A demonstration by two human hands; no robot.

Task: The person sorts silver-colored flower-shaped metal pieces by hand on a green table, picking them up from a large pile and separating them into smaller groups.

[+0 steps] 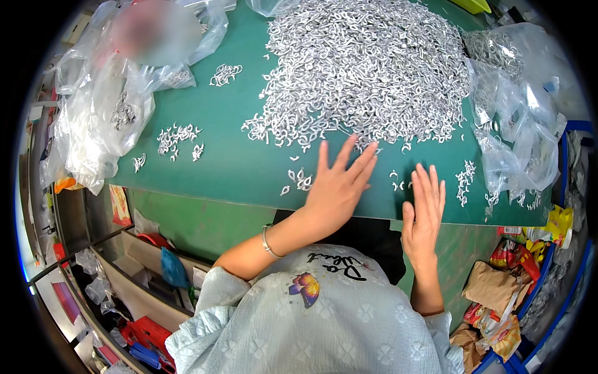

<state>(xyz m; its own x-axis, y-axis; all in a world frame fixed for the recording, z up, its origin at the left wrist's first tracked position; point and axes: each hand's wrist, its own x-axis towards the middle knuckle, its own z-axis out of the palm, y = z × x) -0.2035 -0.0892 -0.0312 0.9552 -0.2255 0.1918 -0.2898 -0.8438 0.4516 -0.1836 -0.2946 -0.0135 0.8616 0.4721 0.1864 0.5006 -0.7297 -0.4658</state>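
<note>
A large heap of small silver metal pieces [367,75], many of them loop- or hook-shaped, covers the far middle of the green tabletop [224,149]. My left hand [333,194] is over the table with its fingers spread, their tips at the heap's near edge. To its left lie a few loose silver pieces [303,181]. My right hand [425,218] reaches over the near table edge, fingers stretched out and nothing visibly held. Just beyond its thumb are several small curved pieces [397,181]. Farther right sits another little cluster [465,182].
Small groups of silver pieces [176,138] are scattered on the table's left. Clear plastic bags [103,124] lie at the left edge, more bags [529,118] at the right. Drawers [140,280] stand lower left; crumpled packets and a brown paper bag [492,285] are lower right.
</note>
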